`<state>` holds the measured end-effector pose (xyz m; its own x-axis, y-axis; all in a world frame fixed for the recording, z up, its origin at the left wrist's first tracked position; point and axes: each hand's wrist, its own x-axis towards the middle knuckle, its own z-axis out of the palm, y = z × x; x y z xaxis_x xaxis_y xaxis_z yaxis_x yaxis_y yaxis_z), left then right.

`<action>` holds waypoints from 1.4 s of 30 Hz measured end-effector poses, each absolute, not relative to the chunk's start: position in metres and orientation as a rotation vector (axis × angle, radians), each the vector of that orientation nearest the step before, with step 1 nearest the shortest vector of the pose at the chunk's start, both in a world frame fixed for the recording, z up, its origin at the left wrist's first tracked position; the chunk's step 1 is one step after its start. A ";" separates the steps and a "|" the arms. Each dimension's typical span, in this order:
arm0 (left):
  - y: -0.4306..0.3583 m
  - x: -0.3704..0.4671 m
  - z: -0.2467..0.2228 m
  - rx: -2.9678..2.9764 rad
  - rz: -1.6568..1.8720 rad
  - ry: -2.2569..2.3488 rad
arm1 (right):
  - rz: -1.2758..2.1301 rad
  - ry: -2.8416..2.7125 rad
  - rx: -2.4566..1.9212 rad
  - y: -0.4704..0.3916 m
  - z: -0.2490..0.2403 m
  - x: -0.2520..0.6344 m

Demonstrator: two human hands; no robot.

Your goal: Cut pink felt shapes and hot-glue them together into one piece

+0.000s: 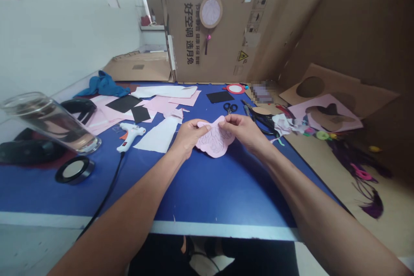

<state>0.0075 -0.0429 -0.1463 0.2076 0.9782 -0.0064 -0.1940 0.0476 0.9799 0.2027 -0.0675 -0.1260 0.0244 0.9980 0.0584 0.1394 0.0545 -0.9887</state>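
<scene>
Between my two hands is a pink paper cutout [214,143] with a wavy, scalloped edge and line drawing on its face. My left hand [190,136] pinches its upper left edge between thumb and fingers. At the upper right edge my right hand [244,131] grips it the same way. The cutout is held tilted above the blue table [207,194]. Just beyond it lie black-handled scissors [230,108], their blades partly hidden. A white piece of paper [158,133] rests left of my left hand.
A white glue gun [130,136] with a black cord lies left, near a tilted-looking glass of water [64,125] and a black tape roll [74,169]. Pink and black sheets [124,103] spread behind. Pliers [258,116], paper scraps [284,124] and purple tassels [371,202] lie right. Cardboard [233,26] stands behind.
</scene>
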 end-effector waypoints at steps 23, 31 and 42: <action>-0.043 0.009 -0.148 1.178 1.139 0.963 | 1.099 -1.344 -1.280 -0.069 -0.126 0.202; -0.043 0.009 -0.148 1.147 1.100 0.955 | 1.087 -1.331 -1.286 -0.069 -0.127 0.201; -0.042 0.004 -0.146 1.083 1.061 0.959 | 1.030 -1.280 -1.338 -0.067 -0.125 0.203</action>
<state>0.0035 -0.0419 -0.1464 0.2235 0.9710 -0.0851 -0.1821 0.1273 0.9750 0.2028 -0.0673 -0.1247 0.0858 0.9951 0.0487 0.1654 0.0340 -0.9856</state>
